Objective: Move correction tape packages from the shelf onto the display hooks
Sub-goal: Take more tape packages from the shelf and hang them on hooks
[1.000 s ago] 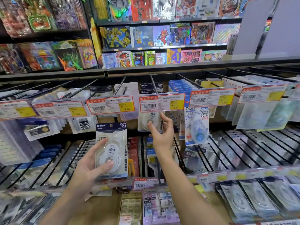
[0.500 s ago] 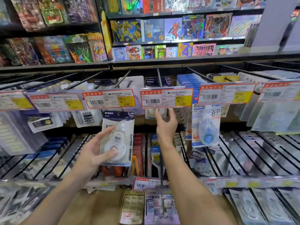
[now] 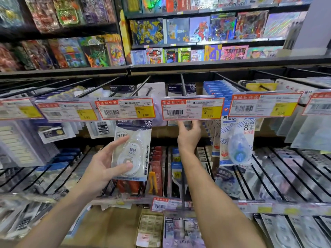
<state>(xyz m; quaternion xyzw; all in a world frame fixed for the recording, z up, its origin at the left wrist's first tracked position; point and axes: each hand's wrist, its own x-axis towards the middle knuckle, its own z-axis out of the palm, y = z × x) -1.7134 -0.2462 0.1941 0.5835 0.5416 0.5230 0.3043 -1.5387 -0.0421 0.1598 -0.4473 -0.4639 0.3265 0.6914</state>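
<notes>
Stationery aisle, hook rows mid-frame. Left hand (image 3: 100, 169) clamps correction tape package (image 3: 132, 151) ready; right hand (image 3: 189, 135) pinches a card under price tag (image 3: 192, 109).

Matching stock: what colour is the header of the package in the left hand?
Dark navy header with white print, head view.

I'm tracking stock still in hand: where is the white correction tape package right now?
In the head view, left of centre: the left hand holds the white correction tape package upright just below the 6.80 price tag.

Price tag (image 3: 126, 109) "6.80", next tag (image 3: 192, 109) "5.80", blue package (image 3: 237, 140) "8mm"
</notes>
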